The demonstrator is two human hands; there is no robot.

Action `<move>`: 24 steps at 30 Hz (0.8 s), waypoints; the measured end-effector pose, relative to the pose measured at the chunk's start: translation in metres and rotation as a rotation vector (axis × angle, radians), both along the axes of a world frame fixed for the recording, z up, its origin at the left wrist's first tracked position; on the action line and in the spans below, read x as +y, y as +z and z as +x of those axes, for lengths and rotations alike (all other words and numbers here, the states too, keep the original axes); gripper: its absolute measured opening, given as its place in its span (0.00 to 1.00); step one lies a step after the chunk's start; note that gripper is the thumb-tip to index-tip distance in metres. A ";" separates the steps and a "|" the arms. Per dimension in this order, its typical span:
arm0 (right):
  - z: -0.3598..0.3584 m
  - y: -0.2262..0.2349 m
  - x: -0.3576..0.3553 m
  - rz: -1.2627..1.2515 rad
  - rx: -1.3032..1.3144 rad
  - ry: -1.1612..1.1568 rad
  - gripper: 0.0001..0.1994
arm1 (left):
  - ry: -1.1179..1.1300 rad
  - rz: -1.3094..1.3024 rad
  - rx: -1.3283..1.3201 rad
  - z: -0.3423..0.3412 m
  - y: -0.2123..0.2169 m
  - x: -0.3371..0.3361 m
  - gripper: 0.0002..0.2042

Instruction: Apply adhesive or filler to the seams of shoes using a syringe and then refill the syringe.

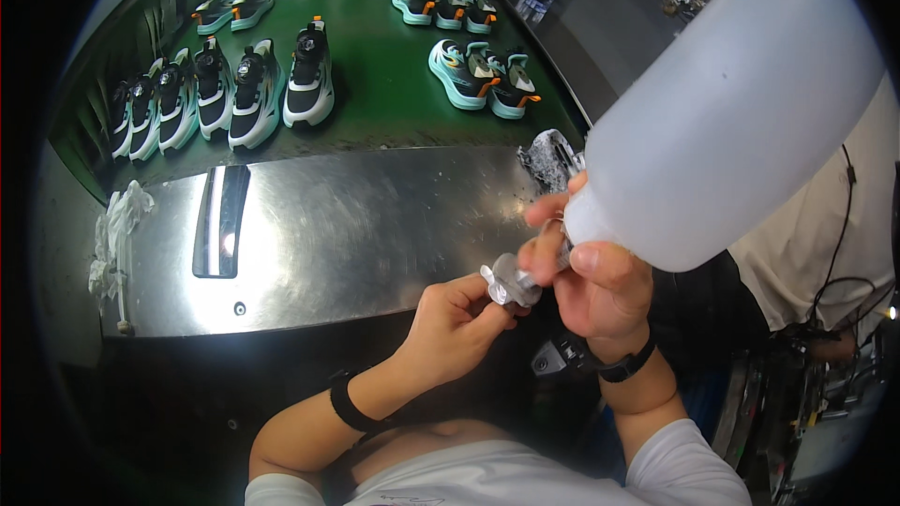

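Observation:
In my right hand point(600, 290) the neck of a large translucent white plastic bottle point(727, 117) is gripped. The bottle is tipped, its neck pointing down to the left and its base up to the right. Fingers of that hand also reach toward a small silvery-grey rounded object point(511, 281), which my left hand point(459, 323) pinches just below the neck. What exactly this object is, I cannot make out. The bottle's mouth is hidden by the fingers. Dark bands circle both of my wrists.
Beneath my hands lies a metal work surface point(375, 225) with a dark strip point(221, 222) set on it. A green conveyor belt point(366, 66) beyond carries several black, white and teal shoes point(253, 94). A black, white-smeared object point(551, 159) sits at its edge; crumpled plastic point(122, 225) hangs at left.

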State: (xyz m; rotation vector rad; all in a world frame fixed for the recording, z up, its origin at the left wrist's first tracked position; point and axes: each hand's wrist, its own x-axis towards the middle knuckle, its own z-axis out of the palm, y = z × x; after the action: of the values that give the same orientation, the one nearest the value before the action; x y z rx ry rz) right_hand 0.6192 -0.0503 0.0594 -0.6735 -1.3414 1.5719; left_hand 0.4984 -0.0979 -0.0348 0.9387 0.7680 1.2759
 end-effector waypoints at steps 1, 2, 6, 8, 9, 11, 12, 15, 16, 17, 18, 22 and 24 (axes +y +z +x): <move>-0.004 -0.008 0.000 0.034 0.060 -0.036 0.25 | 0.007 0.006 0.000 0.000 -0.006 0.000 0.09; -0.004 -0.012 -0.001 0.040 0.060 -0.028 0.25 | -0.012 0.059 0.061 -0.001 -0.013 -0.001 0.09; -0.010 -0.019 -0.006 0.059 0.124 -0.129 0.24 | 0.019 0.227 0.089 -0.004 -0.017 -0.002 0.12; -0.006 -0.021 -0.003 0.054 0.109 -0.164 0.24 | 0.007 0.256 0.167 -0.011 -0.010 -0.001 0.13; -0.007 -0.021 -0.003 0.076 0.126 -0.171 0.24 | 0.071 0.371 0.239 -0.012 -0.005 0.000 0.13; -0.008 -0.016 -0.005 0.068 0.114 -0.170 0.24 | 0.133 0.484 0.310 -0.013 -0.003 0.000 0.14; -0.008 -0.014 -0.005 0.060 0.102 -0.170 0.24 | 0.158 0.540 0.360 -0.013 -0.006 0.002 0.14; -0.012 -0.007 -0.003 0.081 0.089 -0.199 0.25 | 0.206 0.618 0.429 -0.013 -0.006 0.005 0.14; -0.013 -0.005 -0.003 0.075 0.083 -0.202 0.25 | 0.232 0.642 0.452 -0.013 -0.004 0.005 0.13; -0.013 -0.003 -0.003 0.087 0.114 -0.189 0.25 | 0.229 0.636 0.446 -0.014 -0.003 0.005 0.13; -0.014 0.000 -0.003 0.101 0.145 -0.178 0.25 | 0.231 0.668 0.468 -0.016 -0.001 0.006 0.13; -0.021 0.015 -0.010 0.122 0.123 -0.205 0.25 | 0.252 0.751 0.489 -0.020 0.007 0.005 0.12; -0.023 0.021 -0.013 0.144 0.097 -0.200 0.26 | 0.251 0.757 0.489 -0.022 0.010 0.003 0.12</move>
State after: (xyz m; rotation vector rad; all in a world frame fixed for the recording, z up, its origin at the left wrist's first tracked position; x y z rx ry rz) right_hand 0.5966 -0.0635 0.0802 -0.6150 -1.2613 1.3190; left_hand 0.4765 -0.0948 -0.0252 1.8586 0.7975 1.6193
